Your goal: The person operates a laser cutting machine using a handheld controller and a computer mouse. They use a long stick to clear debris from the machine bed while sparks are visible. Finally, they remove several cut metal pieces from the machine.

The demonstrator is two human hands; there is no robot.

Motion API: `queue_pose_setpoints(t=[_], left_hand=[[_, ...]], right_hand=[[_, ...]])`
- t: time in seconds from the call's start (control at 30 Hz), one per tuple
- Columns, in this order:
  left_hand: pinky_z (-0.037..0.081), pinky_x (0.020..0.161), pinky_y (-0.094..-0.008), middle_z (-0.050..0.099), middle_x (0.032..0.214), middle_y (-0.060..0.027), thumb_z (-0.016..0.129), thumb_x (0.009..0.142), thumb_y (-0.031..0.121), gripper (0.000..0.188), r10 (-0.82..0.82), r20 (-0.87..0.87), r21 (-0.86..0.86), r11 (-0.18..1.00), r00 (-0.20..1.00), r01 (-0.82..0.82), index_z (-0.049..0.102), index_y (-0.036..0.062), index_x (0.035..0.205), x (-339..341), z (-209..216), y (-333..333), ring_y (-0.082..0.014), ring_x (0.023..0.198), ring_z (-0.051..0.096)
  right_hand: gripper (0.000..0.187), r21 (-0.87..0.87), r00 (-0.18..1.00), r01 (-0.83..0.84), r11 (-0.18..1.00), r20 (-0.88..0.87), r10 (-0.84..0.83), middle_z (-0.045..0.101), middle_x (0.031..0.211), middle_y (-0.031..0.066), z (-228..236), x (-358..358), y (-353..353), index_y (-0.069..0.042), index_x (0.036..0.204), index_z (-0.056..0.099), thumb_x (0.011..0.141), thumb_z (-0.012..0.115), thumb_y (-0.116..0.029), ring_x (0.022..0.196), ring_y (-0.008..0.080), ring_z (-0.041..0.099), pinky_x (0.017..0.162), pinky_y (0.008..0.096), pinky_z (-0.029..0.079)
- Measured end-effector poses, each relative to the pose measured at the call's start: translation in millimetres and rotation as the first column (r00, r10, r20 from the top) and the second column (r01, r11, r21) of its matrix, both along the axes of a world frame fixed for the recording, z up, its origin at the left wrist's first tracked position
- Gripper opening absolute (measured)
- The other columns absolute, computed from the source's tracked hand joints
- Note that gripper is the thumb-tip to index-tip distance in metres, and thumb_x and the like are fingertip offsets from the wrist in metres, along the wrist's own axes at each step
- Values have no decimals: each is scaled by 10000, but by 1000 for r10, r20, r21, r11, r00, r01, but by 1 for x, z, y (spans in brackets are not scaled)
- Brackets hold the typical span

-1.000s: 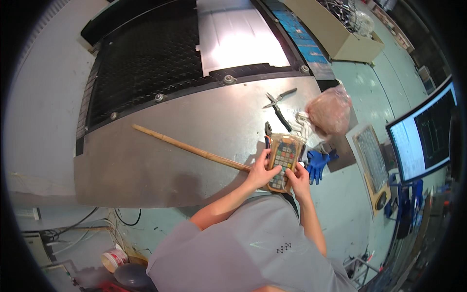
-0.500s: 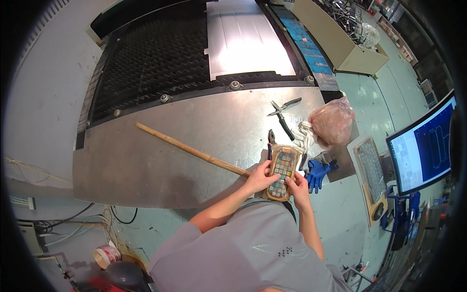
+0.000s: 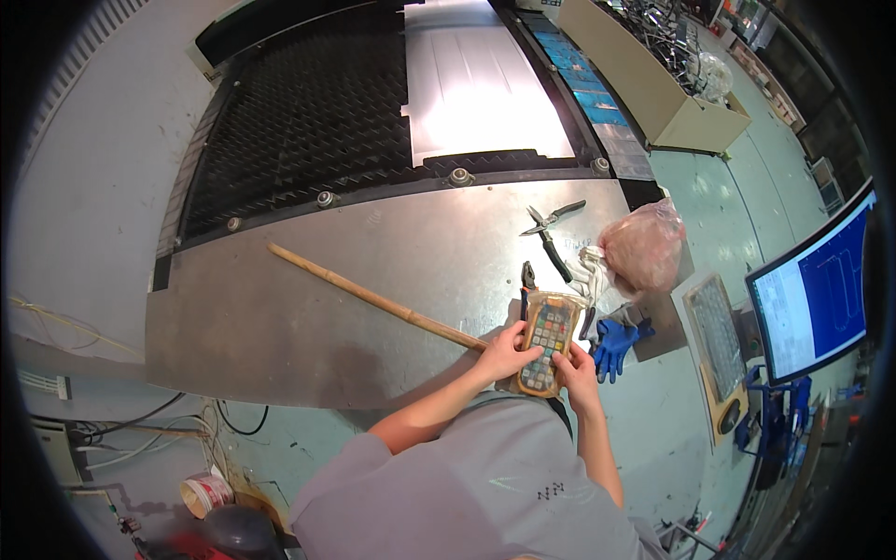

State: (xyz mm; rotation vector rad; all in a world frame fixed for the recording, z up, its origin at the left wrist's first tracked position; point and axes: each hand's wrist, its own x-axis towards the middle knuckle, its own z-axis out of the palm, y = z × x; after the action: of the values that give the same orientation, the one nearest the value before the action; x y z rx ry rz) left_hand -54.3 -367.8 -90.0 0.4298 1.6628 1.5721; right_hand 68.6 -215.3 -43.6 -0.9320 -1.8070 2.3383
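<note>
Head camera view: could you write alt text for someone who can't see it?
A left hand and a right hand hold a handheld keypad at the near side of a metal table. A wooden stick and black-handled cutters lie on the table, with a blue glove and a lit monitor to the right.

Markings on the handheld keypad (image 3: 549, 342) seem blurred; the stick (image 3: 377, 300) has its near end hidden.
</note>
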Motion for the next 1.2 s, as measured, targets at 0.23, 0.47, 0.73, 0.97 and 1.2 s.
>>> queue_pose_setpoints(t=[0.23, 0.47, 0.73, 0.97, 1.2], left_hand=[[544, 843, -314, 772, 1032, -101, 752, 914, 191, 496, 10, 6, -7, 1000, 1000, -10, 542, -15, 1314, 1, 4, -2, -117, 935, 694], [544, 849, -327, 787, 990, -97, 755, 893, 260, 489, 40, -14, -9, 999, 999, -40, 565, 16, 1273, 2, 4, -4, -139, 912, 724], [540, 861, -331, 788, 986, -97, 758, 891, 266, 486, 29, -2, -30, 999, 1000, -29, 565, 18, 1261, 1, 3, -4, -147, 921, 728], [541, 858, -329, 787, 983, -99, 760, 892, 259, 484, 35, 0, -15, 999, 999, -35, 565, 13, 1260, 1, 0, -3, -143, 918, 726], [547, 856, -326, 788, 1021, -95, 758, 901, 225, 468, 39, 58, 34, 999, 998, -41, 570, 16, 1275, 2, -2, -2, -140, 934, 726]], right_hand=[[402, -8, 1000, 21, 1000, -9, -21, 682, 925, -22, -4, -1, -3, -23, 1400, 610, 1003, 640, -76, 621, -9, 466, 509, 182, 318], [395, -7, 1000, -8, 1000, 4, 8, 706, 1001, 6, 0, -2, -3, -14, 1397, 608, 1008, 640, -77, 737, 29, 571, 585, 198, 427], [405, -10, 1000, -27, 1000, -11, 27, 725, 1141, 62, 1, -2, -2, 10, 1411, 583, 1014, 626, -57, 941, 106, 676, 767, 259, 556], [411, -12, 999, -27, 1000, 23, 27, 723, 1119, 54, 3, -1, -2, 3, 1413, 585, 1013, 636, -73, 922, 95, 668, 732, 243, 542], [415, 0, 997, -44, 999, 59, 44, 724, 1096, 47, 2, 1, 1, -9, 1413, 592, 1009, 647, -84, 876, 83, 661, 679, 224, 518]])
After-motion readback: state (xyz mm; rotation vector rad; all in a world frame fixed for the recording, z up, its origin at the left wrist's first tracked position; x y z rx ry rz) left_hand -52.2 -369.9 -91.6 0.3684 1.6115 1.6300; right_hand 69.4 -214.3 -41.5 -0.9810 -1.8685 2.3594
